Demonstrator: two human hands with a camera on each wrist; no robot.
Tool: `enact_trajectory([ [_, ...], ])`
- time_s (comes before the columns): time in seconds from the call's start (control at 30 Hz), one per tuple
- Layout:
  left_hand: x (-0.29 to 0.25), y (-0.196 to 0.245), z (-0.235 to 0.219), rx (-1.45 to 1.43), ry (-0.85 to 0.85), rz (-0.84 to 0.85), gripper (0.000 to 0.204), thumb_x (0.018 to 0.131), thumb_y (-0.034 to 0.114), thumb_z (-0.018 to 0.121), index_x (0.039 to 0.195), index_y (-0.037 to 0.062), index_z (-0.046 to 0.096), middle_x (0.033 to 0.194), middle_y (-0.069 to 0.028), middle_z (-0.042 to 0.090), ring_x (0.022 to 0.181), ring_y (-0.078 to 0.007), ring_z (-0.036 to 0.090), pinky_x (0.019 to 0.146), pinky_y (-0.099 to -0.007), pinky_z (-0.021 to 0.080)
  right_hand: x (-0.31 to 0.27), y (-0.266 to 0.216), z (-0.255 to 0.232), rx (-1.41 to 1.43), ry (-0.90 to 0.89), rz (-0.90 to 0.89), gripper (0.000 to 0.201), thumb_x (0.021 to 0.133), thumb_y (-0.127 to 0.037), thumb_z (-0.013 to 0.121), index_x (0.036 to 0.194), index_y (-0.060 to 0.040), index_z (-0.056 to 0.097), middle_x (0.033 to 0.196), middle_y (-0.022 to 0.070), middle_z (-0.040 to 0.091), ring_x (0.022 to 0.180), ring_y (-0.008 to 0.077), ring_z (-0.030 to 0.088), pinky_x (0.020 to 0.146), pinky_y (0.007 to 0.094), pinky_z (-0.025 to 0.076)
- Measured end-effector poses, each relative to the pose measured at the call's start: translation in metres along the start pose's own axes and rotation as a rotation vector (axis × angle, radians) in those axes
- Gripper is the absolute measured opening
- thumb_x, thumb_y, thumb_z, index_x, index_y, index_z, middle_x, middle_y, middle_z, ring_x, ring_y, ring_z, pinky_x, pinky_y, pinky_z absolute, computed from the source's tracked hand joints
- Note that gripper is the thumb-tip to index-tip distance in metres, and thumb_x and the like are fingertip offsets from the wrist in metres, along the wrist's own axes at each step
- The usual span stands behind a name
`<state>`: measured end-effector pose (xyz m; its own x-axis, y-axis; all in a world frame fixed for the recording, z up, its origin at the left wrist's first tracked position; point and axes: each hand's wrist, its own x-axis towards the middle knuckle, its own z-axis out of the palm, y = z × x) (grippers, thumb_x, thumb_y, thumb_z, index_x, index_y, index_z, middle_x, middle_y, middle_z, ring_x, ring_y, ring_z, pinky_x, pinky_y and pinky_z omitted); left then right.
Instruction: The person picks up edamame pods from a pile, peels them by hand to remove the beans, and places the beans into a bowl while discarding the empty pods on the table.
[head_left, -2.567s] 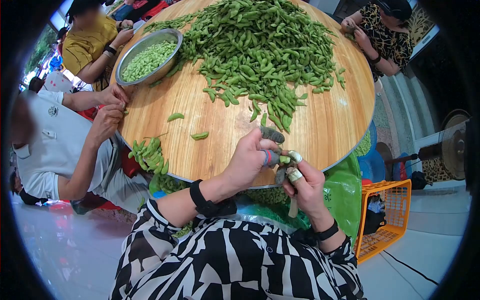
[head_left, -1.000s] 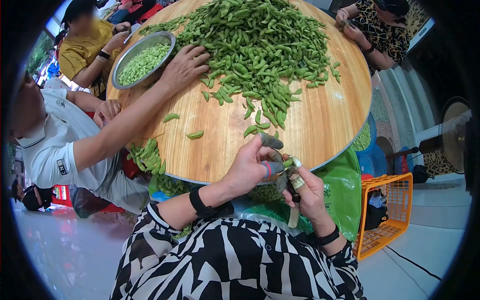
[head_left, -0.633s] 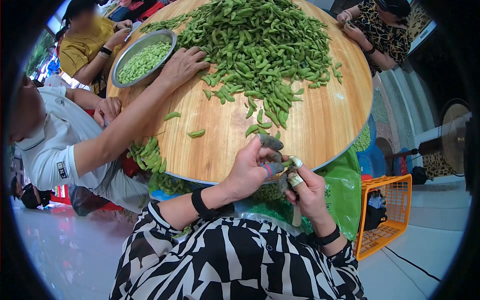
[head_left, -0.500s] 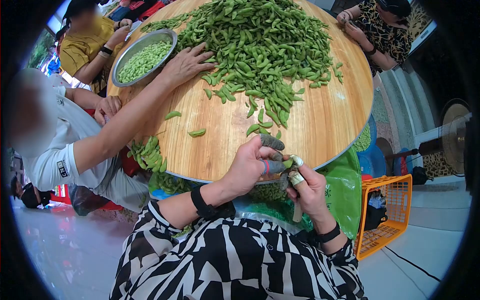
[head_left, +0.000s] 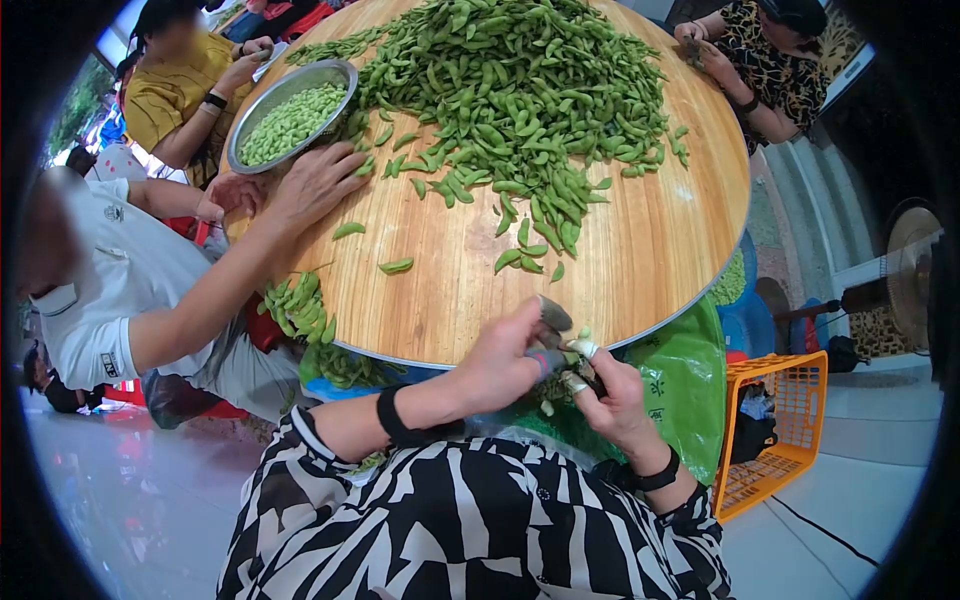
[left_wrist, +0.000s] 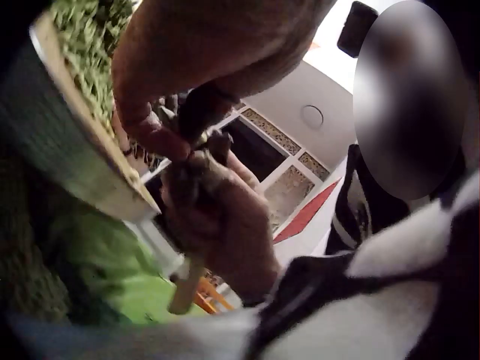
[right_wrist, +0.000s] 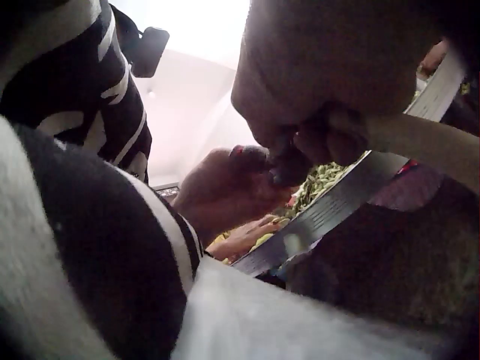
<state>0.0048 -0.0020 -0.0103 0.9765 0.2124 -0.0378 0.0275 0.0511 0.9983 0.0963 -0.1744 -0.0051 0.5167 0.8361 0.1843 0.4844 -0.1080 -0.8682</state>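
Over the table's near edge, my left hand (head_left: 500, 362), with dark finger covers, meets my right hand (head_left: 612, 398), whose thumb and finger have pale wraps. A green pod (head_left: 574, 354), partly hidden, is pinched between them by the left fingers. Pale beans (head_left: 546, 407) show just below the hands. In the left wrist view, the left hand (left_wrist: 217, 52) bends over the right hand (left_wrist: 236, 229), which grips a pale handle (left_wrist: 186, 289). The right wrist view shows this handle (right_wrist: 427, 142) sticking out from the right hand (right_wrist: 322, 67), beside the left hand (right_wrist: 225, 191).
A large pod pile (head_left: 520, 100) covers the far side of the round wooden table (head_left: 440, 300). A metal bowl of beans (head_left: 295, 122) stands at the left, near a person's hand (head_left: 318, 183). An orange crate (head_left: 770, 430) and green bag (head_left: 685, 390) are at the right.
My left hand has shifted slightly lower, its fingers tilted down. Pale beans now show around my hands. The neighbour's hand has drawn back from the pile, with several pods now lying near it.
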Motion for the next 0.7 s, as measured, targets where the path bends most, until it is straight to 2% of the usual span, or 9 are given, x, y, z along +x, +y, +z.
enact_trajectory([
  [0.07,-0.001,0.008,-0.021,0.29,0.156,0.15,0.029,0.083,-0.002,0.058,0.111,0.0007,0.053,0.095,-0.0068,0.062,0.088,-0.0128,0.06,0.08,-0.0278,0.048,0.002,0.003,-0.003,-0.06,-0.018,-0.001,0.034,0.077,0.001,0.061,0.111,0.0054,0.057,0.075,0.0159,0.059,0.063,0.0267,0.06,0.059,0.0339,0.047],
  [0.13,-0.002,0.018,-0.051,0.38,0.338,0.113,0.021,0.083,-0.001,0.059,0.104,0.0018,0.059,0.091,-0.0054,0.063,0.084,-0.0122,0.06,0.076,-0.0272,0.048,0.007,0.014,-0.004,-0.157,0.166,-0.027,0.027,0.076,0.001,0.06,0.103,0.0043,0.058,0.075,0.0165,0.057,0.063,0.0287,0.058,0.058,0.0347,0.045],
  [0.17,-0.003,0.026,-0.067,0.515,0.396,0.117,0.018,0.08,-0.003,0.057,0.098,0.0002,0.061,0.088,-0.0072,0.062,0.08,-0.013,0.06,0.073,-0.0265,0.048,0.013,0.012,-0.007,-0.245,0.161,-0.052,0.024,0.075,0.001,0.061,0.098,0.0029,0.057,0.075,0.0158,0.054,0.064,0.0313,0.056,0.058,0.0366,0.045],
  [0.23,-0.006,0.032,-0.102,1.062,0.461,0.318,0.025,0.071,-0.008,0.054,0.093,-0.0002,0.062,0.085,-0.0136,0.06,0.08,-0.0298,0.06,0.073,-0.0344,0.049,0.02,0.011,-0.008,-0.316,0.138,-0.068,0.024,0.074,0.0,0.062,0.098,0.0023,0.057,0.078,0.0155,0.052,0.067,0.0315,0.056,0.059,0.0377,0.045],
  [0.27,-0.006,0.035,-0.109,1.065,0.459,0.322,0.025,0.071,-0.008,0.054,0.093,-0.0002,0.062,0.085,-0.0136,0.06,0.08,-0.0298,0.06,0.073,-0.0344,0.049,0.023,0.01,-0.008,-0.387,0.108,-0.087,0.025,0.074,-0.001,0.062,0.098,0.0017,0.057,0.08,0.0153,0.051,0.07,0.0318,0.056,0.06,0.0388,0.046],
  [0.33,-0.008,0.04,-0.116,1.449,0.56,0.378,0.023,0.072,-0.006,0.056,0.094,0.0014,0.062,0.089,-0.0152,0.059,0.084,-0.0348,0.057,0.075,-0.039,0.048,0.027,0.008,-0.002,-0.435,0.089,-0.104,0.027,0.073,-0.002,0.064,0.1,0.0006,0.057,0.083,0.0148,0.051,0.073,0.0315,0.056,0.061,0.0398,0.046],
  [0.4,-0.005,0.036,-0.115,1.301,0.486,0.379,0.02,0.073,-0.003,0.06,0.093,0.0018,0.061,0.097,-0.0161,0.058,0.085,-0.0346,0.057,0.075,-0.0405,0.048,0.032,0.007,0.001,-0.484,0.066,-0.128,0.03,0.073,-0.004,0.065,0.101,-0.0004,0.057,0.085,0.0143,0.05,0.077,0.0312,0.056,0.062,0.0407,0.047],
  [0.47,0.005,0.036,-0.095,0.965,0.22,0.227,0.019,0.074,-0.001,0.061,0.093,0.0018,0.059,0.097,-0.0159,0.057,0.085,-0.0355,0.057,0.074,-0.0415,0.047,0.035,0.004,0.001,-0.642,0.175,-0.097,0.03,0.073,-0.007,0.067,0.101,-0.0024,0.057,0.088,0.0139,0.05,0.081,0.0311,0.056,0.064,0.0407,0.047],
  [0.7,0.053,0.011,-0.064,1.141,0.133,0.305,0.02,0.074,0.002,0.063,0.093,0.0002,0.056,0.087,-0.0181,0.055,0.085,-0.0385,0.057,0.074,-0.0436,0.048,0.035,0.007,-0.005,-0.718,0.087,-0.057,0.023,0.074,-0.009,0.068,0.094,-0.0044,0.056,0.088,0.0131,0.049,0.079,0.0309,0.057,0.06,0.0401,0.048],
])
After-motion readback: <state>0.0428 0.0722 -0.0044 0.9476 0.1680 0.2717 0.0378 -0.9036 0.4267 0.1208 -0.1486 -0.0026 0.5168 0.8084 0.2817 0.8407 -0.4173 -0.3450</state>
